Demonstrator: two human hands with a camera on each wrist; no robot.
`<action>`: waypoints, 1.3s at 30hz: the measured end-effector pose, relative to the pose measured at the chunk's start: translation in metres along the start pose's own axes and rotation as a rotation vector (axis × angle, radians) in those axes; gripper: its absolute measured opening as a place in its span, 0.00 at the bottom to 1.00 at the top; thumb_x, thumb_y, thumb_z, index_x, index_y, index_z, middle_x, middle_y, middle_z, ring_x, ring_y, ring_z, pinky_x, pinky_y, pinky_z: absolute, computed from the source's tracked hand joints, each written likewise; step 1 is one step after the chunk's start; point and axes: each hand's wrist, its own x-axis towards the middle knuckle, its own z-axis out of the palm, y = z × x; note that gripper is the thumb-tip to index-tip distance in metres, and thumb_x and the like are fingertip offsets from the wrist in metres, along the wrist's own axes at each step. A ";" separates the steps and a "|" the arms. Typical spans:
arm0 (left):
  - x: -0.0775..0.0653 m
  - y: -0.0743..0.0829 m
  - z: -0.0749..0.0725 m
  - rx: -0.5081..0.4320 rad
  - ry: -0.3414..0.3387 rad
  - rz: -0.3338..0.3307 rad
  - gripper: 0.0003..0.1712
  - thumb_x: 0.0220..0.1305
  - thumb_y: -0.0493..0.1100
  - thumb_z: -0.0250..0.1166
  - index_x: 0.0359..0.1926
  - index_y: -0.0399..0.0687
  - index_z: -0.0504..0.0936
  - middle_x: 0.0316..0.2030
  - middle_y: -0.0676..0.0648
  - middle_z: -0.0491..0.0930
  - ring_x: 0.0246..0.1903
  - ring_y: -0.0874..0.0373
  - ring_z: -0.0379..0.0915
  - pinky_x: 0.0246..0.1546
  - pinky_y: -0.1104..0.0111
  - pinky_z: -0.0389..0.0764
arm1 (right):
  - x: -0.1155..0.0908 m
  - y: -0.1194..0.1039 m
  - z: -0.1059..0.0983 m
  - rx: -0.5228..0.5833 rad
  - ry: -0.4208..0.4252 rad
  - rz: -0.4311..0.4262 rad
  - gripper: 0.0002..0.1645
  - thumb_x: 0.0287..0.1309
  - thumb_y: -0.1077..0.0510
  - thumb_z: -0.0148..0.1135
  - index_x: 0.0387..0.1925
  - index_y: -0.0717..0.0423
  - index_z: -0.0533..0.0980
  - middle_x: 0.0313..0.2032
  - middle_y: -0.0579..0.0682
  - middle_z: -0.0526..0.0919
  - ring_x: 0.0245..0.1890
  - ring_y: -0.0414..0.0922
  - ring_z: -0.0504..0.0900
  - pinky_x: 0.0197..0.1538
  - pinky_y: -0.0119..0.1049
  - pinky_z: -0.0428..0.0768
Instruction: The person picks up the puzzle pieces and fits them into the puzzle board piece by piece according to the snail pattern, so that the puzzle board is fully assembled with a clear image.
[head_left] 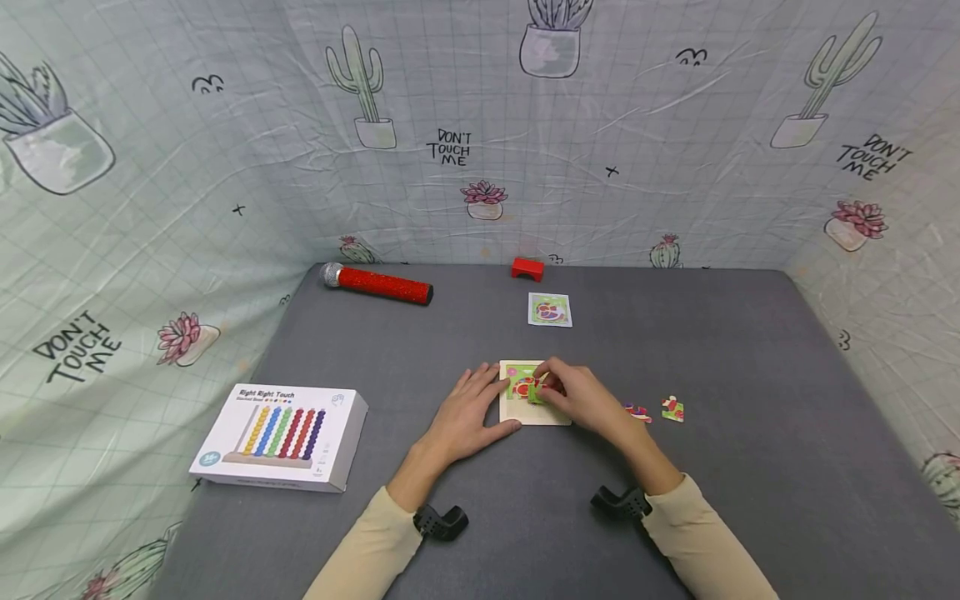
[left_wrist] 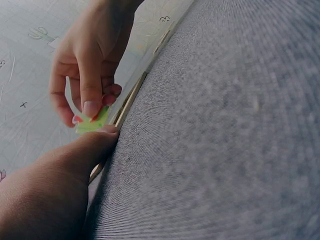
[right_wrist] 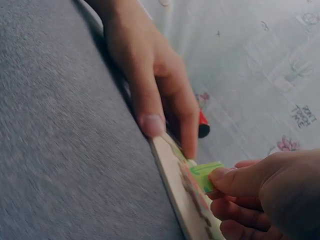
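Observation:
A small wooden puzzle board (head_left: 512, 414) with a green and red picture lies flat on the table. My right hand (head_left: 581, 398) pinches a green puzzle piece (right_wrist: 204, 175) between thumb and fingers, just over the board. In the left wrist view the same piece (left_wrist: 92, 122) appears tilted, with red bits on it. My left hand (head_left: 467, 415) rests at the board's left side, fingers extended and fingertips touching its edge. Two loose puzzle pieces lie right of the board; one piece (head_left: 672, 408) is in plain sight, and the other (head_left: 638, 412) is partly behind my right wrist.
Behind the board lies a square picture card (head_left: 550, 310), with a red arch block (head_left: 527, 268) farther back. A red glittery microphone (head_left: 382, 284) lies at the back left. At the left edge is a white bead-toy box (head_left: 277, 437). Printed cloth hangs around the table.

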 end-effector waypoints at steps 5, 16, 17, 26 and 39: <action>0.000 0.000 0.000 0.001 0.004 -0.002 0.45 0.63 0.71 0.60 0.72 0.50 0.69 0.75 0.46 0.62 0.77 0.51 0.53 0.79 0.55 0.53 | 0.004 -0.006 0.009 0.001 -0.025 -0.025 0.14 0.61 0.60 0.69 0.48 0.56 0.78 0.30 0.44 0.83 0.28 0.34 0.76 0.33 0.28 0.76; 0.002 -0.001 0.000 -0.010 0.009 0.007 0.45 0.63 0.71 0.61 0.72 0.49 0.69 0.75 0.46 0.63 0.77 0.51 0.53 0.79 0.56 0.53 | 0.007 -0.012 0.022 0.027 -0.061 -0.063 0.12 0.62 0.59 0.68 0.47 0.56 0.78 0.32 0.45 0.84 0.31 0.34 0.78 0.35 0.28 0.78; 0.002 -0.001 0.000 -0.008 0.011 0.008 0.45 0.63 0.71 0.61 0.72 0.50 0.69 0.75 0.46 0.63 0.77 0.51 0.53 0.79 0.56 0.53 | 0.007 -0.013 0.023 0.030 -0.064 -0.062 0.12 0.62 0.59 0.68 0.47 0.56 0.78 0.32 0.45 0.84 0.31 0.34 0.78 0.35 0.28 0.78; 0.000 -0.001 0.000 -0.006 0.019 0.010 0.46 0.62 0.71 0.61 0.72 0.50 0.70 0.75 0.46 0.63 0.77 0.51 0.54 0.79 0.56 0.54 | 0.006 -0.014 0.028 -0.048 -0.020 -0.082 0.13 0.60 0.58 0.70 0.46 0.57 0.81 0.37 0.47 0.80 0.34 0.37 0.77 0.39 0.32 0.79; 0.001 0.000 0.000 -0.005 0.018 0.013 0.45 0.63 0.71 0.61 0.71 0.49 0.70 0.75 0.45 0.63 0.77 0.50 0.54 0.79 0.54 0.55 | 0.003 -0.014 0.031 -0.100 0.020 -0.157 0.10 0.58 0.58 0.71 0.42 0.57 0.85 0.37 0.47 0.80 0.34 0.39 0.77 0.40 0.35 0.80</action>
